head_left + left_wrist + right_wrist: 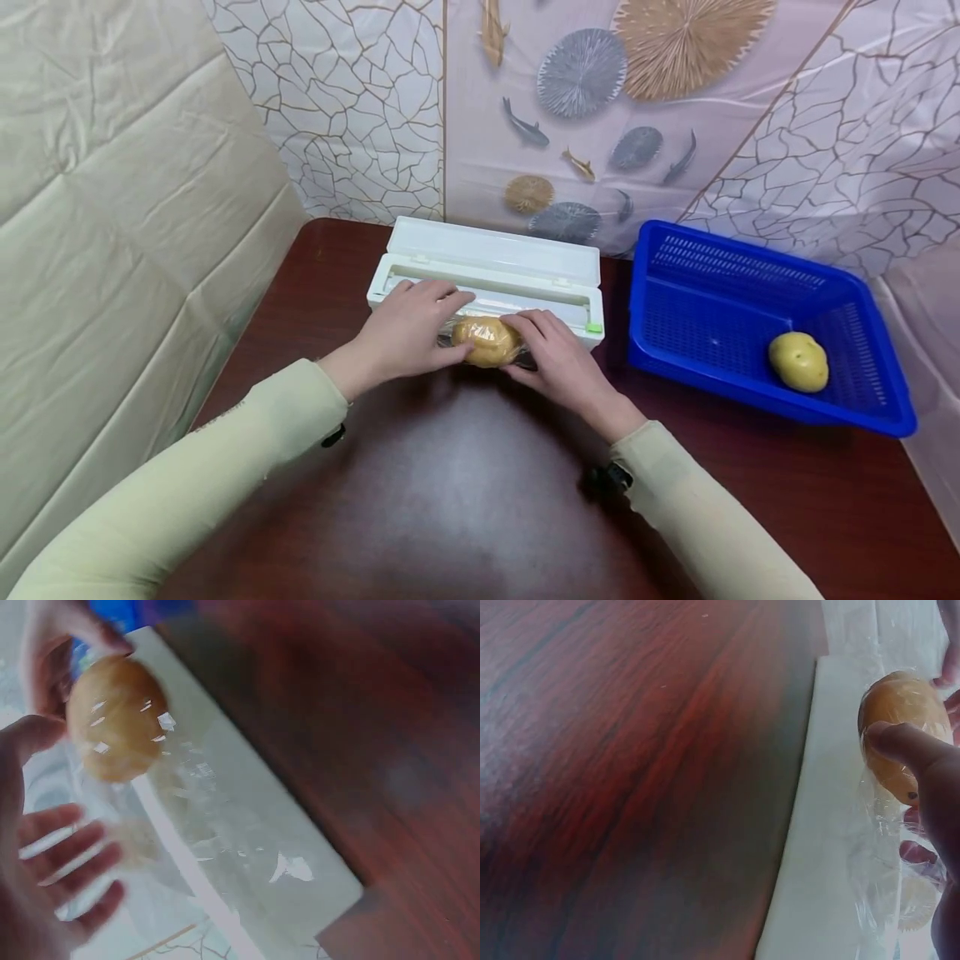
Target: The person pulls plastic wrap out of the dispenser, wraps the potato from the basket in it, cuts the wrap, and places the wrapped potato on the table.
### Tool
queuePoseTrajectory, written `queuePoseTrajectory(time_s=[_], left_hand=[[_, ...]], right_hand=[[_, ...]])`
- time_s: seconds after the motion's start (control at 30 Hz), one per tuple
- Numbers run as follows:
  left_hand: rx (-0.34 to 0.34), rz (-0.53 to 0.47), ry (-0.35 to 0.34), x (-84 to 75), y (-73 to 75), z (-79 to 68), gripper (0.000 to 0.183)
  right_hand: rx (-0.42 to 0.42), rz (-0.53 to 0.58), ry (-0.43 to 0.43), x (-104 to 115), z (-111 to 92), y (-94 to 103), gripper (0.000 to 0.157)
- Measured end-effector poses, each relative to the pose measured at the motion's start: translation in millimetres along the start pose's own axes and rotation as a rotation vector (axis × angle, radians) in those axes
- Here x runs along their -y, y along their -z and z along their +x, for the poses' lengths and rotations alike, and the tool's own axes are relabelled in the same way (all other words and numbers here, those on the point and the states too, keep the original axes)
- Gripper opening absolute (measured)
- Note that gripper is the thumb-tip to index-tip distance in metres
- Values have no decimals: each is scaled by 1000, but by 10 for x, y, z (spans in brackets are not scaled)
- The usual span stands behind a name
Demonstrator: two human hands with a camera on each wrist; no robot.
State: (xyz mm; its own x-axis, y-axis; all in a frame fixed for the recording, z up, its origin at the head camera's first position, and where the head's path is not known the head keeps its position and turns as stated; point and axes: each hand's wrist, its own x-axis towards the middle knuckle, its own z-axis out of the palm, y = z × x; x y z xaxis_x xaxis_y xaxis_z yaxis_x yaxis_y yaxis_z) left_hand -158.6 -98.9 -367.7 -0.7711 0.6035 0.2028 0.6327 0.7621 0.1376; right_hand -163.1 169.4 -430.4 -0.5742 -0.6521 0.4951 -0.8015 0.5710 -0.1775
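Wrapped potato: the yellow potato (487,342) sits between the two hands at the near edge of the film dispenser, with clear cling film (202,774) stretched shiny over its skin.
Right hand: the right hand (558,360) grips the potato from the right, thumb on its near side, other fingers around its far side among the crinkled film.
Left hand: the left hand (408,329) is to the left of the potato, fingers spread apart and slightly bent, thumb reaching to the potato's side; how firmly it presses, I cannot tell.
Film dispenser: the long white dispenser (491,273) lies crosswise toward the far side of the table, its hinged lid (495,250) swung back on the far side, a bright green tab (594,328) at its right end.
Blue basket: the slotted plastic basket (708,379) stands to the right of the dispenser and holds another potato (799,362), bare, near its right end.
Table: dark reddish-brown wood-grain top (450,508), glossy toward the near side.
Backdrop: printed cloth (360,125) with a crackle pattern, fish and round motifs on the far side; creased beige cloth (112,208) on the left.
Sleeves: pale, long sleeves (247,450) on both arms.
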Motion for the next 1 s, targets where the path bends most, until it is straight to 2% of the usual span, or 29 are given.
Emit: queuePoseTrajectory(time_s=[0.13, 0.2, 0.37, 0.47, 0.63, 0.77, 1.0], left_hand=[[-104, 122, -145, -32, -127, -80, 74], [-151, 186, -184, -45, -224, -97, 79], [-273, 360, -201, -56, -409, -79, 85], [-324, 415, -190, -45, -472, -61, 81], [-362, 399, -166, -12, -547, -19, 68], [-355, 344, -166, 12, -551, 9, 61], [-289, 242, -191, 45, -464, 27, 80]], right_hand=[[17, 20, -49, 24, 20, 65, 70], [28, 35, -80, 34, 35, 94, 70], [47, 86, -140, 52, 80, 143, 70], [61, 120, -165, 61, 102, 166, 69], [87, 160, -219, 68, 119, 184, 69], [99, 166, -249, 78, 109, 188, 72], [101, 155, -241, 103, 80, 180, 87]])
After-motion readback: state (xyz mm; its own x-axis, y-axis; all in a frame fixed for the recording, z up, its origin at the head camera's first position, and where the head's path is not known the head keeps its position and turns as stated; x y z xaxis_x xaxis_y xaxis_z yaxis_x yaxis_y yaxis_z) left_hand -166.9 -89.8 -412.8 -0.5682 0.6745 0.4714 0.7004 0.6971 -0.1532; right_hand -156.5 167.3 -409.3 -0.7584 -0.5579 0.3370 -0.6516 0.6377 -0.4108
